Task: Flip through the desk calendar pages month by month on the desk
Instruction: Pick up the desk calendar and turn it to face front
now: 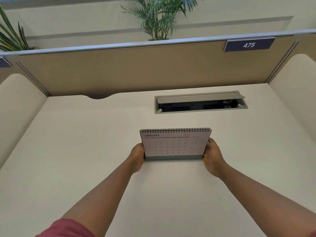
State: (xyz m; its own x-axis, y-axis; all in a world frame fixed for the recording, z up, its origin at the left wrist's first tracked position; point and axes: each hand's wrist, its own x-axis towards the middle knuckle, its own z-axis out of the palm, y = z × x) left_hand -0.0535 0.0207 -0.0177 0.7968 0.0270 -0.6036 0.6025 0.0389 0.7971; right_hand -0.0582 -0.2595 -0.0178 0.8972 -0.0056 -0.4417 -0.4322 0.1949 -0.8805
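Left hand (137, 155) and right hand (212, 155) clamped on side edges of white spiral-bound desk calendar (174, 145); upright on cream desk (85, 142), January page facing person, long axis left-right.

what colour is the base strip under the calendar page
Grey-green, on the calendar's base strip, head view.

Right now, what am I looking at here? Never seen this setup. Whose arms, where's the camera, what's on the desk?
No machine: a person's two bare arms, filmed by a wide-angle camera on their head looking forward and down. The left hand and right hand grip the side edges of a spiral-bound desk calendar open at January, standing on the pale desk. Behind it is a cable hatch with its flap raised. The partition carries a sign reading 475; plants stand beyond.
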